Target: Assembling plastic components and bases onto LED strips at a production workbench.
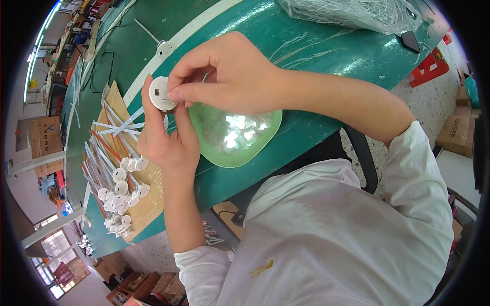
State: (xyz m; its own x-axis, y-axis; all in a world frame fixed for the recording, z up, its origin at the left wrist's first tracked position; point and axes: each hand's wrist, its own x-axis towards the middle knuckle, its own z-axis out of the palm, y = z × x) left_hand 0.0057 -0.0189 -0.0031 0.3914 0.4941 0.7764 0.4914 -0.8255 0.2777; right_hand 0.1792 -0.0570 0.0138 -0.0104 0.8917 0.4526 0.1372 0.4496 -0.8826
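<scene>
Green table [316,46], both hands raised, left hand [168,143] and right hand [229,74] pinching white disc [161,94]

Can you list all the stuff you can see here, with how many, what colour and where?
white round disc: one, white, pinched between both hands
green bowl: one, light green, on the table under the right hand, small shiny bits inside
finished discs on sticks: many, white, on cardboard at left
cardboard sheet: one, brown, table's left edge
spare disc with stick: one, white, farther up the table
plastic bag of sticks: one, clear, top
table: one, dark green
left hand: holding the disc
right hand: fingertips on the disc
</scene>
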